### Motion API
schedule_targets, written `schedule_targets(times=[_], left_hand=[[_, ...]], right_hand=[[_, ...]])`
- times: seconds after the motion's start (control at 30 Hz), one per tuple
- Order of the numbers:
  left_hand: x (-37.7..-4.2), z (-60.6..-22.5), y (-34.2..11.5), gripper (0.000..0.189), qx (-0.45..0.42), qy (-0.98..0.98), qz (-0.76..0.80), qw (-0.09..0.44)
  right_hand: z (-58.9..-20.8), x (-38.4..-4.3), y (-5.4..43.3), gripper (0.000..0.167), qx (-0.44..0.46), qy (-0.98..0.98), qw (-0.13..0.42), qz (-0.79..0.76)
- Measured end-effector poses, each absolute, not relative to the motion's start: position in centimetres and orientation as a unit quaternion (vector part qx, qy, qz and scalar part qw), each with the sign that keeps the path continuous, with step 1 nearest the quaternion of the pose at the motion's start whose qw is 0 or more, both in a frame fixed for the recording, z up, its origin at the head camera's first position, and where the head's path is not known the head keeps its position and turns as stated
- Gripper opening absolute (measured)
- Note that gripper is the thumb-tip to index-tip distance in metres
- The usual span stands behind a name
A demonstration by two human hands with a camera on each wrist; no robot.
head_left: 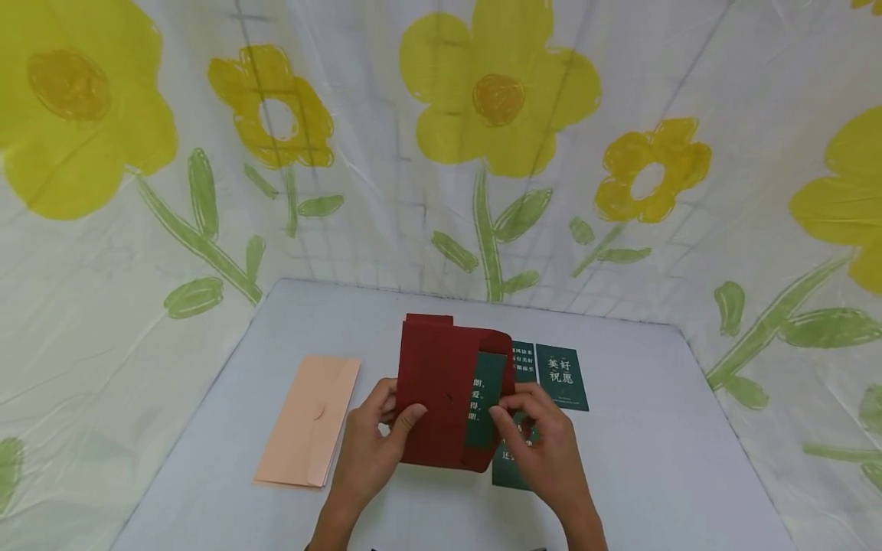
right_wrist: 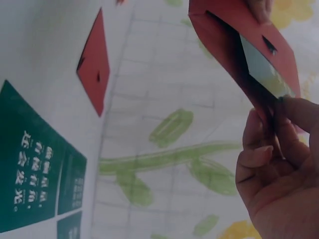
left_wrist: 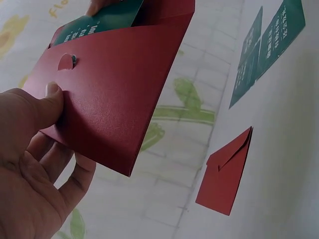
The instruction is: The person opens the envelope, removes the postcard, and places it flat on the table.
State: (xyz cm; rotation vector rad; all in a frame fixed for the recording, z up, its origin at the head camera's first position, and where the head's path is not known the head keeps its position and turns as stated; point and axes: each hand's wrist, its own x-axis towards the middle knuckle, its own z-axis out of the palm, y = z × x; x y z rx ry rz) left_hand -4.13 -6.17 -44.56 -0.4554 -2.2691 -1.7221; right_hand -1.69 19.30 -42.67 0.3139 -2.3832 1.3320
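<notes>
A dark red envelope (head_left: 432,405) is held up over the table, tilted, its flap open toward the right. My left hand (head_left: 372,444) grips its left end, thumb on the front and fingers behind. A green card (head_left: 485,390) with white characters sits partly inside the envelope, its outer end showing at the mouth. My right hand (head_left: 551,440) pinches the card at that end, beside the open flap. In the left wrist view the envelope (left_wrist: 109,94) shows a small half-round cut, and the card (left_wrist: 99,22) sticks out of the top edge.
Several green cards (head_left: 562,379) lie on the white table (head_left: 634,474) behind and below the right hand. A second red envelope (left_wrist: 227,174) lies farther back, mostly hidden in the head view. On the left rests a pale pink envelope (head_left: 310,421). A flowered curtain (head_left: 372,191) surrounds the table.
</notes>
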Motion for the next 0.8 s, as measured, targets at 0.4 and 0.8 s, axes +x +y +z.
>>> schedule_targets(times=[0.4,0.8], left_hand=[[-4.5,-45.0,-7.2,0.028,-0.146,-0.784,-0.586,0.143],[-4.5,-45.2,-7.8,0.03,-0.11,-0.796,-0.575,0.156]], right_hand=[[-42.9,-1.4,21.6,0.015,0.081,-0.864,0.205,0.453],[-43.9,0.1,24.5,0.002,-0.004,-0.883,0.197,0.426]])
